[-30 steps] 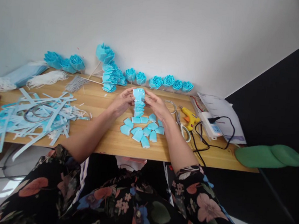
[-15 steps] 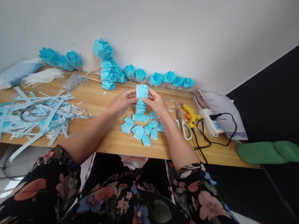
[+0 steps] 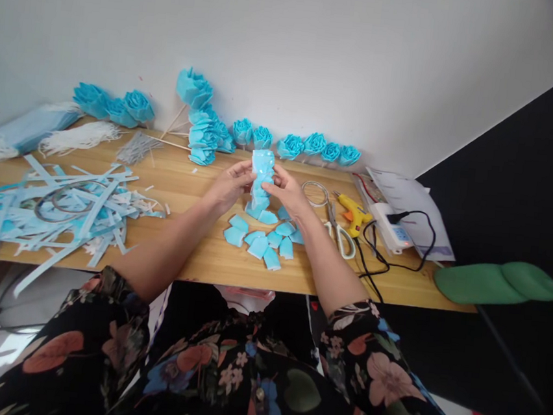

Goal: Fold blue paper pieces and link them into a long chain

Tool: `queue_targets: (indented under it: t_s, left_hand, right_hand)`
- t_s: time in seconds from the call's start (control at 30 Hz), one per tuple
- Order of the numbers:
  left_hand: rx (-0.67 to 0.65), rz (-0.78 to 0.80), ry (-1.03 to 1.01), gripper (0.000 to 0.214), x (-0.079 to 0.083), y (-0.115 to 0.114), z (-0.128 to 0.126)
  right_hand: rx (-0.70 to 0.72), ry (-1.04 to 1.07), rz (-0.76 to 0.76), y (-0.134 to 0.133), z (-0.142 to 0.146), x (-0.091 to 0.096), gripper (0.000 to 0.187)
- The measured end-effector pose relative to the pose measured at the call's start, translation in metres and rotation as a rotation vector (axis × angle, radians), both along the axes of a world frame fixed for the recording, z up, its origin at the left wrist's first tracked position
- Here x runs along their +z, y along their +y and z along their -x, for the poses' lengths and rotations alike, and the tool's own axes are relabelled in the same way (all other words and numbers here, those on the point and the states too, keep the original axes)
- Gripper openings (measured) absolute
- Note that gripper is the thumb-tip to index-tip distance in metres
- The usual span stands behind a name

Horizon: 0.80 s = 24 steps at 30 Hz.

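Both my hands hold up a strip of folded light-blue petals [image 3: 261, 180] over the wooden table [image 3: 194, 252]. My left hand [image 3: 230, 185] pinches the strip from the left, and my right hand [image 3: 288, 192] pinches it from the right. The strip's lower end hangs down near several loose blue petal pieces [image 3: 263, 239] lying on the table just in front of my hands. Behind my hands, finished blue fabric roses [image 3: 311, 147] line the wall, some on wooden sticks [image 3: 202, 115].
A heap of blue and white strips [image 3: 56, 206] covers the table's left. White elastic loops [image 3: 80, 136] lie at the back left. To the right are scissors [image 3: 336, 226], a yellow glue gun [image 3: 354, 212], a white device with black cable [image 3: 396, 232], papers, and a green object [image 3: 498, 284].
My hands have raised the petal strip higher and drawn closer together on it. Its lower end has lifted off the loose pieces on the table.
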<state>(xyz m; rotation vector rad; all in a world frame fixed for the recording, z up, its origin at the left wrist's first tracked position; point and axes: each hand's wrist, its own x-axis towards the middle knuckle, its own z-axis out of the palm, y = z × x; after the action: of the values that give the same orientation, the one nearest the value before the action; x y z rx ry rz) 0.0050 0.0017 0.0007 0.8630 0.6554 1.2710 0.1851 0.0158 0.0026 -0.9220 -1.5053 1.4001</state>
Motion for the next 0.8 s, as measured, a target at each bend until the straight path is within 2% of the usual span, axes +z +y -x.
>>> queue_targets:
  t_s: [0.33,0.53,0.7,0.8]
  left_hand:
    - [-0.056,-0.034,0.094,0.05,-0.0049,-0.0011,-0.0005]
    - [-0.01,-0.033,0.068,0.045,-0.0057,0.001,0.0]
    - [0.033,-0.048,0.046,0.046,-0.0044,0.0015,0.0011]
    - [0.011,-0.02,0.03,0.049,-0.0039,0.0015,0.0001]
  right_hand:
    - [-0.034,-0.033,-0.059,0.0022,-0.0013,-0.0004,0.066]
    - [-0.057,-0.014,-0.026,0.0014,-0.005,0.0024,0.078]
    - [-0.017,-0.002,0.018,-0.0027,-0.0033,0.0054,0.078]
    - [0.006,-0.003,-0.007,-0.0012,-0.0014,0.0022,0.077]
